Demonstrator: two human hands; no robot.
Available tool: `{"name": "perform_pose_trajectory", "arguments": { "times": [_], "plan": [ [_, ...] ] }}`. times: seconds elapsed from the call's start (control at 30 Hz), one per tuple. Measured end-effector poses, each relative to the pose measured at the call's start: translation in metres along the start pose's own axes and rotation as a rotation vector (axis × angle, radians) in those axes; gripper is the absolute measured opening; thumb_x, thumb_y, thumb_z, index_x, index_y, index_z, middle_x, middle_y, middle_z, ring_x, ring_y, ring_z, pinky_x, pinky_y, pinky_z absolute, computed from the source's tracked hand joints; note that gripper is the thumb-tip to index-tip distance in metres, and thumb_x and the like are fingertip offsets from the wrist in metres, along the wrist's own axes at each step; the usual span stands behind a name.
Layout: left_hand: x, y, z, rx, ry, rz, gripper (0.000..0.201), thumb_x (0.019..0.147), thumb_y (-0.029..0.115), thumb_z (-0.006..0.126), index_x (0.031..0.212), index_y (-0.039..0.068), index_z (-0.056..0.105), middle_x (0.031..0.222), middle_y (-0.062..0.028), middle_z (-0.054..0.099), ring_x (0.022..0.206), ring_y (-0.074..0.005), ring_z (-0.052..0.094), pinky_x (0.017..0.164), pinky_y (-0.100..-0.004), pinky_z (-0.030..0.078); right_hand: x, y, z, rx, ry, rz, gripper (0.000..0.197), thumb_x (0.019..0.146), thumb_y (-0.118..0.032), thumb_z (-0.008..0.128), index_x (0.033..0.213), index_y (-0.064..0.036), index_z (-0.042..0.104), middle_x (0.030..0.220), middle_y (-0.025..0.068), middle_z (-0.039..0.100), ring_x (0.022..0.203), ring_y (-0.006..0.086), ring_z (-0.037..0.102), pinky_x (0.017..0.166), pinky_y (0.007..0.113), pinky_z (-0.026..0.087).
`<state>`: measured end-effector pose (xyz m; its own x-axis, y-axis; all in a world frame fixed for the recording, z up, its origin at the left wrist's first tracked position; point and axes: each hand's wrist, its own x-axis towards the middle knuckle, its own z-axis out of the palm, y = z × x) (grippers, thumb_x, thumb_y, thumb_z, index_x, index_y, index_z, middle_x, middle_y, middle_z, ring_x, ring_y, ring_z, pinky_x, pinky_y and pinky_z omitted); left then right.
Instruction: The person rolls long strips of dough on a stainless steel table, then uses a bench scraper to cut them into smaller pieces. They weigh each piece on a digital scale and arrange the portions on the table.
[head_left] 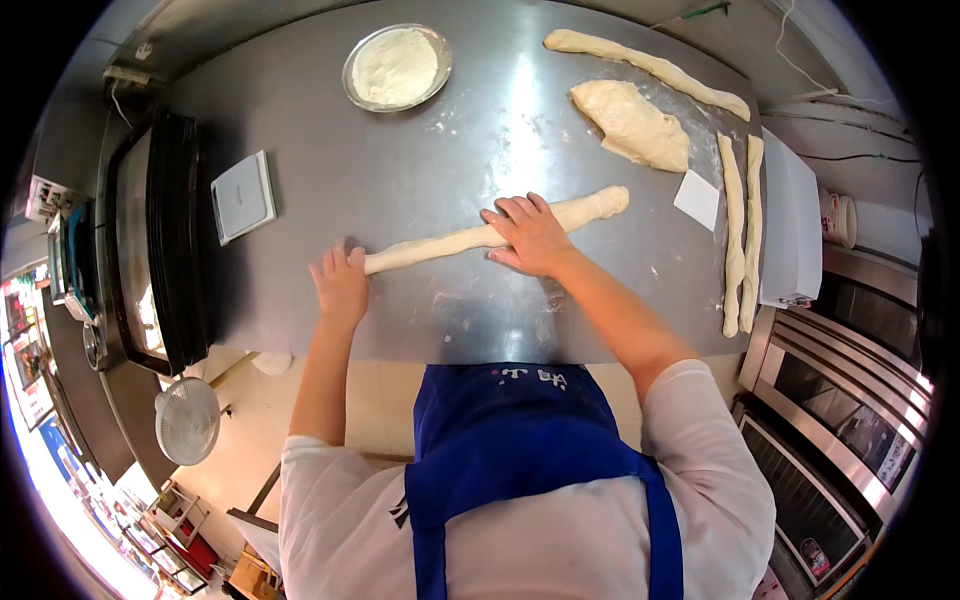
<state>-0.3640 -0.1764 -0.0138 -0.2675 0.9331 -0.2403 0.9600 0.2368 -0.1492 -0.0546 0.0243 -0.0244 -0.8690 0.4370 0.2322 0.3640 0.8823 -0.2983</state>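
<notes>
A long dough rope (430,247) lies slantwise on the steel table, thicker at its right end. My left hand (340,283) is at the rope's thin left end, fingers bent over it, and covers that tip. Farther along, my right hand (532,236) lies on top of the rope with its fingers spread and thumb apart. The thick end sticks out beyond the right hand. To the right are a large dough lump (632,125) and a white scraper (697,200).
One dough rope (650,65) lies along the far right edge, and two more dough ropes (733,240) lie side by side at the right. A metal bowl of flour (396,68) stands at the back. A flat scale (243,198) and stacked black trays (180,240) are at the left.
</notes>
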Motion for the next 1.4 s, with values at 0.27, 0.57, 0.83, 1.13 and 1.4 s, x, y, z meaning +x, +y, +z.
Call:
{"name": "perform_pose_trajectory", "arguments": {
  "times": [0.27, 0.57, 0.83, 1.13, 1.4],
  "plan": [
    [0.069, 0.12, -0.007, -0.436, 0.136, 0.176, 0.063, 0.093, 0.045, 0.062, 0.147, 0.017, 0.048, 0.158, -0.0151, 0.037, 0.145, -0.0397, 0.031, 0.112, -0.0625, 0.027, -0.02, 0.052, -0.006, -0.179, -0.074, 0.45, 0.06, 0.09, -0.052, 0.062, 0.143, -0.0235, 0.053, 0.151, 0.0179, 0.041, 0.139, 0.0384, 0.038, 0.11, 0.061, 0.029],
    [-0.065, 0.114, 0.025, -0.248, 0.122, 0.306, 0.079, 0.079, 0.049, 0.076, 0.146, 0.02, 0.048, 0.155, -0.0122, 0.039, 0.142, -0.0371, 0.034, 0.112, -0.0632, 0.026, -0.178, 0.019, -0.049, -0.269, -0.14, 0.554, 0.065, 0.084, -0.045, 0.072, 0.144, -0.0312, 0.05, 0.152, 0.0126, 0.04, 0.141, 0.0391, 0.034, 0.109, 0.071, 0.025],
    [0.023, 0.051, 0.005, -0.358, 0.241, 0.21, 0.052, 0.08, 0.04, 0.077, 0.122, 0.013, 0.062, 0.126, -0.0094, 0.057, 0.116, -0.0321, 0.053, 0.097, -0.049, 0.043, -0.117, 0.1, -0.047, -0.159, -0.117, 0.384, 0.041, 0.083, -0.049, 0.071, 0.106, -0.0166, 0.062, 0.093, 0.006, 0.063, 0.094, 0.0272, 0.063, 0.085, 0.046, 0.047],
    [0.046, 0.049, -0.014, -0.426, 0.057, 0.158, 0.037, 0.086, 0.034, 0.075, 0.112, 0.01, 0.064, 0.096, -0.013, 0.068, 0.091, -0.0353, 0.066, 0.077, -0.0463, 0.053, -0.167, 0.093, -0.069, -0.155, -0.137, 0.616, 0.034, 0.091, -0.047, 0.065, 0.1, -0.0149, 0.061, 0.083, 0.007, 0.065, 0.068, 0.0283, 0.066, 0.06, 0.043, 0.053],
    [0.17, 0.182, -0.107, -0.688, -0.445, 0.561, 0.035, 0.092, 0.038, 0.068, 0.115, 0.012, 0.068, 0.099, -0.0153, 0.072, 0.093, -0.0368, 0.067, 0.079, -0.0435, 0.053, -0.308, 0.073, -0.104, -0.318, -0.056, 1.043, 0.027, 0.091, -0.04, 0.065, 0.099, -0.0138, 0.062, 0.087, 0.0078, 0.066, 0.077, 0.0297, 0.067, 0.066, 0.045, 0.053]
  ]
}}
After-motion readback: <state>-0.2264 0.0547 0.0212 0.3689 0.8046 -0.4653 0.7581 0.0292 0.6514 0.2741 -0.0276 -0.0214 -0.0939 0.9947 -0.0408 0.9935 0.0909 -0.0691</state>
